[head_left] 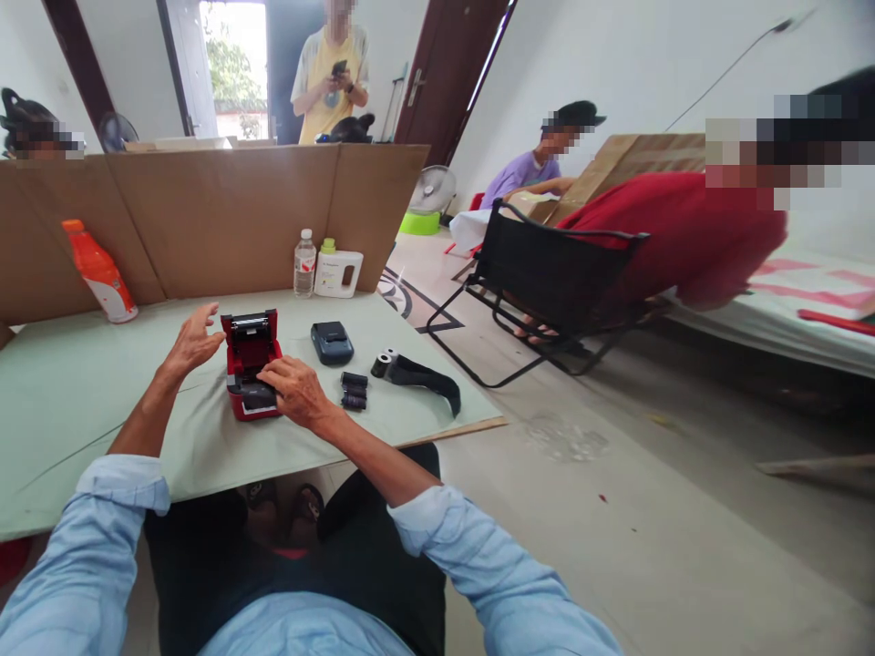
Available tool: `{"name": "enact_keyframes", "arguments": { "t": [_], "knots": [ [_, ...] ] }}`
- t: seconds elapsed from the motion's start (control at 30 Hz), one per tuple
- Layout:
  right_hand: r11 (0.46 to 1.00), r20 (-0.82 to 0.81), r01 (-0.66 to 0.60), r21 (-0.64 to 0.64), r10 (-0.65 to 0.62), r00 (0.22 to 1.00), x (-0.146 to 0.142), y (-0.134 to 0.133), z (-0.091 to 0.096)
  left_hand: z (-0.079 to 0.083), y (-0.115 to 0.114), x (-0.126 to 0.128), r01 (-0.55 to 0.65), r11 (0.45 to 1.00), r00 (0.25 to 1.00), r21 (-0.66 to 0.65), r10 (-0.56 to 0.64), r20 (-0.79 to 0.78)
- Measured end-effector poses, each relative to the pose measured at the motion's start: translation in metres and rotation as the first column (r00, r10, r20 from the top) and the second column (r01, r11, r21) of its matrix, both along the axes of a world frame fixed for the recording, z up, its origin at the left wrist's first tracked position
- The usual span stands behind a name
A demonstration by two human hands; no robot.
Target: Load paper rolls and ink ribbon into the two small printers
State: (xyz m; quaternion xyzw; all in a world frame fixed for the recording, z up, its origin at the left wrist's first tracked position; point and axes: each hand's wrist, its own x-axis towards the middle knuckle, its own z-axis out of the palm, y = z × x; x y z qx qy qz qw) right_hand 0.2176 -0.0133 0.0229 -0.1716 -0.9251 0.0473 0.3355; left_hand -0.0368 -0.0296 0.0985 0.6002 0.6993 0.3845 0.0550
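A small red and black label printer (254, 405) stands on the table in front of me, its lid raised and its inner compartment showing. My left hand (197, 339) is beside the lid's left edge, fingers apart and holding nothing. My right hand (295, 387) grips the printer's front right side, with its fingers bent over the edge of the compartment; the thumb is mostly hidden. Right of the printer lie a dark blue-grey boxy device (333, 343), several small dark rolls (354, 390) and a black strap-like strip (427, 375) with small rolls at its end.
A cardboard screen (225, 214) closes off the back of the table (82, 410). Before it stand an orange bottle (99, 271), a water bottle (304, 264) and a white jug (340, 273). A black folding chair (553, 260) with a person in red is at right. Other people are beyond.
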Motion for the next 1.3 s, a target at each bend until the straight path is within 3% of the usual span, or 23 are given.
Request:
{"name": "enact_keyframes", "arguments": {
  "t": [0.17, 0.33, 0.57, 0.77, 0.93, 1.1, 1.3],
  "knots": [
    [1.000, -0.050, -0.014, 0.003, 0.014, 0.999, 0.004, -0.005, -0.011, -0.011, 0.010, 0.004, 0.154, 0.988, 0.976, 0.004, -0.152, 0.157],
    [1.000, -0.090, 0.005, 0.022, -0.003, 0.996, 0.006, -0.009, -0.016, -0.017, -0.029, 0.013, 0.226, 0.973, 0.967, 0.042, -0.230, 0.108],
    [1.000, -0.098, -0.004, -0.001, 0.003, 0.995, 0.007, -0.011, -0.020, -0.033, -0.080, 0.020, 0.397, 0.917, 0.916, -0.034, -0.398, -0.050],
    [0.998, -0.115, 0.049, -0.026, -0.051, 0.992, 0.009, -0.011, -0.018, -0.058, -0.089, 0.031, 0.290, 0.957, 0.941, 0.001, -0.285, -0.180],
    [0.982, -0.052, 0.129, -0.139, -0.138, 0.989, 0.017, 0.002, -0.021, -0.071, -0.091, 0.039, 0.172, 0.985, 0.967, 0.021, -0.165, -0.195],
    [0.969, 0.036, 0.153, -0.193, -0.148, 0.988, 0.021, 0.009, -0.024, -0.073, -0.092, 0.043, 0.103, 0.995, 0.974, 0.009, -0.099, -0.205],
    [0.967, 0.061, 0.138, -0.213, -0.128, 0.990, 0.021, 0.010, -0.023, -0.070, -0.090, 0.044, 0.123, 0.992, 0.968, 0.014, -0.117, -0.221]
  ]
}}
